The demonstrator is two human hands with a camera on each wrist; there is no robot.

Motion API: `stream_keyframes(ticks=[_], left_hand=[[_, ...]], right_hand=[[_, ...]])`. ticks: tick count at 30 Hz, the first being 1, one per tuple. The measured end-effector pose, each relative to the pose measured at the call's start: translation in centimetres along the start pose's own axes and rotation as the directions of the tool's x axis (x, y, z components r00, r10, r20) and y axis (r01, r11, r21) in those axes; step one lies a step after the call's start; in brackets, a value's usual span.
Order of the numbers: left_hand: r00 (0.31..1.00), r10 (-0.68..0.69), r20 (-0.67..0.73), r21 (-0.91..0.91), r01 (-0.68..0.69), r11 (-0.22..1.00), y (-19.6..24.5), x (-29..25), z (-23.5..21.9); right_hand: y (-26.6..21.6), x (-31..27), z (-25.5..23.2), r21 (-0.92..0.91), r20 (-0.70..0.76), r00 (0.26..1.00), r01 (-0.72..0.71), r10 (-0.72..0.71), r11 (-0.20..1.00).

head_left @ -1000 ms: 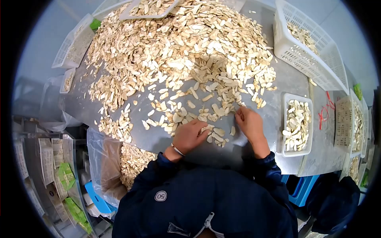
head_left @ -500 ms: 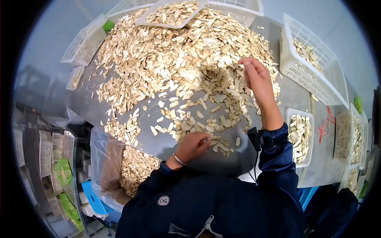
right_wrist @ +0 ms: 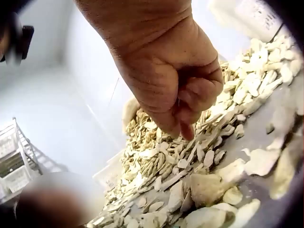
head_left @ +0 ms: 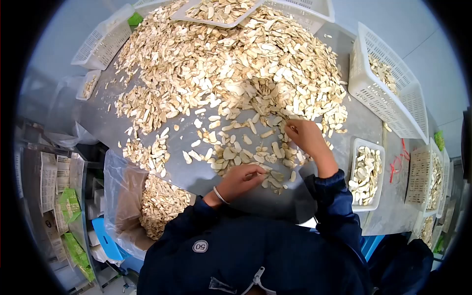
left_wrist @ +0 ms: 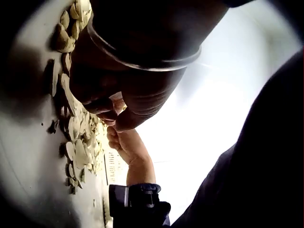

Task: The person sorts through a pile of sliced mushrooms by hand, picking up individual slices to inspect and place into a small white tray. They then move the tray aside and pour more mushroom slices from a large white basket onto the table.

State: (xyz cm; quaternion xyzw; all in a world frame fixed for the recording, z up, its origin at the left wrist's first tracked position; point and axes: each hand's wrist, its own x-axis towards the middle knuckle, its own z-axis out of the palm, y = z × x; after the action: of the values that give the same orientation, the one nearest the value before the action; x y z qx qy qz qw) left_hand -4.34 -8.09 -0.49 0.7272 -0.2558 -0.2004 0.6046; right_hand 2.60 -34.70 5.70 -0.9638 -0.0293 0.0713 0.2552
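Nearest the worktop's [head_left: 189, 179] edge, the left hand [head_left: 241, 181] is held beside some loose slices [head_left: 228, 153], fingers bent; whether one's pinched can't be told. The slices are thin, flat, long ovals, cream to pale tan, some browner at the rims. Farther in, the right hand [head_left: 307, 137] is curled up tight by the heap's [head_left: 206, 69] near side, nothing visible in its grip. More slices are piled in a white tray [head_left: 366, 208] to the right, and past that a white basket [head_left: 383, 105] is set.
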Motion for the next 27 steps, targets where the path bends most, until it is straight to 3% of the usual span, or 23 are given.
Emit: stream_keyframes(ticks=[1,3,4,7,11,13,14,16,17,18,21,22,25,27], left_hand=[[0.999,0.035,-0.004,-0.06,-0.036,0.998,0.1,0.1,0.0],[0.966,-0.235,0.108,-0.307,0.257,0.916,1.7,0.0,-0.6],[0.918,-0.351,0.187,-0.412,0.397,0.82,2.3,0.0,-0.9],[0.882,-0.377,0.283,-0.662,0.464,0.588,1.4,-0.2,-1.1],[0.864,-0.378,0.332,-0.812,0.466,0.351,0.2,0.3,-0.4],[0.879,-0.354,0.319,-0.853,0.429,0.297,0.3,1.0,0.2],[0.857,-0.414,0.306,-0.859,0.436,0.27,0.9,1.4,0.4],[0.796,-0.534,0.284,-0.867,0.451,0.212,3.6,2.1,0.5],[0.803,-0.52,0.291,-0.858,0.46,0.229,3.2,2.0,0.7],[0.809,-0.505,0.301,-0.848,0.469,0.247,2.3,1.9,1.0],[0.848,-0.403,0.345,-0.814,0.484,0.321,0.0,1.5,1.2],[0.859,-0.361,0.362,-0.804,0.484,0.346,-0.4,1.3,1.1],[0.865,-0.336,0.373,-0.803,0.482,0.351,-1.0,0.4,0.7],[0.855,-0.395,0.336,-0.799,0.481,0.36,-0.7,0.0,0.5]], right_hand=[[0.0,0.9,0.9,-0.045,-0.069,0.996,0.049,-0.052,0.998],[0.4,2.7,3.3,-0.147,-0.204,0.965,0.135,-0.163,0.98],[0.4,3.3,3.7,-0.231,-0.128,0.98,0.122,-0.154,0.965],[0.7,3.8,4.5,-0.288,-0.094,0.981,0.139,-0.172,0.948],[0.5,1.4,3.1,0.028,-0.117,0.992,0.04,-0.037,0.999],[-1.2,-0.9,1.5,0.248,0.074,0.997,-0.056,0.038,0.967],[-1.7,-1.8,1.2,0.348,0.172,0.983,-0.118,0.061,0.93],[-0.6,-3.1,1.5,0.494,0.274,0.961,-0.11,-0.034,0.863],[-0.1,-3.6,1.7,0.564,0.315,0.945,-0.113,-0.087,0.818],[0.1,-3.5,1.8,0.422,0.157,0.987,-0.05,-0.019,0.905],[2.3,-3.4,3.2,0.024,-0.14,0.99,-0.033,0.036,0.999],[2.4,-3.6,3.5,0.04,-0.169,0.986,0.005,0.002,0.999],[2.5,-4.5,3.3,0.232,-0.001,1.0,0.026,-0.026,0.972],[2.2,-4.9,3.0,0.185,-0.046,0.998,-0.029,0.039,0.982]])
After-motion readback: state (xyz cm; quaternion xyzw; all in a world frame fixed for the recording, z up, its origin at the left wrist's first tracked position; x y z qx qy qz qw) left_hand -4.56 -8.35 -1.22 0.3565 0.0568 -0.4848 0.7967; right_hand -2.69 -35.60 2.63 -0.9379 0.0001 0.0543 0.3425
